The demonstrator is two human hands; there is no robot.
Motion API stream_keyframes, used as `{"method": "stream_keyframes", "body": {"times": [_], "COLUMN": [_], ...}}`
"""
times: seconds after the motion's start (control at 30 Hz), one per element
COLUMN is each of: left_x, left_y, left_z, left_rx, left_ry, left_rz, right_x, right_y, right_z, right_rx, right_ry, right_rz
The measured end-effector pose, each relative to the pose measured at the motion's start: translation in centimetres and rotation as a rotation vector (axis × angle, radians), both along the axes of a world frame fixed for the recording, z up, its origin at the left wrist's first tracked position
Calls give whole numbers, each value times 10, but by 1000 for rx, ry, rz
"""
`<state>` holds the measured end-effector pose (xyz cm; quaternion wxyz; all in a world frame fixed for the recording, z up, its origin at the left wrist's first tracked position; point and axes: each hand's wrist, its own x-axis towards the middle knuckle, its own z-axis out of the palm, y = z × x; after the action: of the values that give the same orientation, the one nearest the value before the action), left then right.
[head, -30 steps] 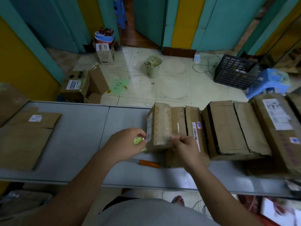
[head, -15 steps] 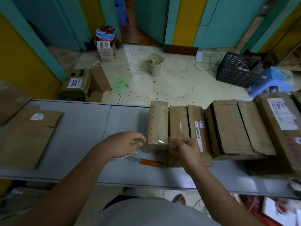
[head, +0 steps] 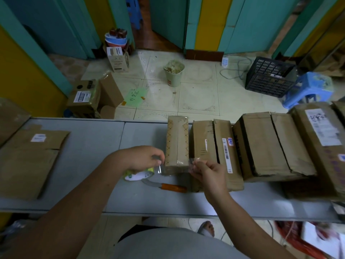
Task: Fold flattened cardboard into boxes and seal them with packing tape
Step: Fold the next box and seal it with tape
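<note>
A narrow cardboard box (head: 177, 143) lies on the grey table (head: 93, 150), clear tape shining along its top. My left hand (head: 141, 158) grips a roll of clear packing tape (head: 139, 174) just left of the box's near end. My right hand (head: 207, 171) pinches the free end of the tape strip (head: 194, 162) at the box's near right corner. The strip stretches between both hands across the box's near face. A knife with an orange handle (head: 172, 187) lies on the table under my hands.
Several assembled boxes (head: 268, 144) stand in a row to the right of the narrow one. Flattened cardboard (head: 28, 161) lies at the table's left. Beyond the table, on the floor, are a bin (head: 174, 71), a black crate (head: 270, 77), a blue stool (head: 308, 90) and more boxes (head: 84, 98).
The narrow box has been lowered from a tilted hold to lie flat on the table. My left hand drew the tape roll down and left, stretching tape across the box's near end.
</note>
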<state>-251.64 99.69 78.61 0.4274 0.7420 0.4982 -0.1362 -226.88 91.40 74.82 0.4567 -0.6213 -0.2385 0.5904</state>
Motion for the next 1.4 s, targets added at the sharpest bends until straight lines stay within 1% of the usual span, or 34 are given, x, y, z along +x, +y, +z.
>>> {"method": "stream_keyframes", "body": {"times": [0.23,0.3,0.33,0.43,0.5,0.57,0.67,0.8,0.83,0.93,1.07,1.13,1.2,1.27,1.33,1.37,1.4], "left_x": [0,0,0,-1,-2,-4,-9,-19,-22,-27,-24,-19,-13,-7,0,4,8], "left_y": [6,7,8,6,3,1,-1,0,0,-4,-14,-20,-26,-33,-39,-40,-41], "left_z": [-2,-3,-5,-9,-13,-16,-22,-28,-29,-33,-43,-48,-52,-57,-61,-62,-63], "left_rx": [-39,-39,-38,-31,-3,57,142,141,162,190,143,121,131,175,238,265,288], "left_ry": [-13,5,23,79,89,106,135,112,104,36,-88,-154,-215,-271,-350,-396,-433], "left_rz": [13,16,17,12,24,45,64,74,73,108,154,208,280,350,436,485,522], "right_x": [-3,-4,-4,-4,-4,-3,0,-4,-6,-10,-7,-4,-1,1,2,2,1], "right_y": [0,-1,-1,5,13,20,26,27,26,25,25,28,33,39,44,46,47], "right_z": [-14,-18,-19,-23,-20,-17,-15,-17,-18,-16,-16,-17,-17,-14,-11,-9,-8], "right_rx": [-25,-21,-10,50,42,23,-14,-61,-36,123,263,310,328,273,174,144,141], "right_ry": [-26,-56,-101,-427,-561,-598,-588,-697,-735,-863,-967,-960,-903,-771,-590,-536,-522], "right_rz": [-32,-9,32,294,443,536,604,694,681,606,634,642,647,631,588,573,580]}}
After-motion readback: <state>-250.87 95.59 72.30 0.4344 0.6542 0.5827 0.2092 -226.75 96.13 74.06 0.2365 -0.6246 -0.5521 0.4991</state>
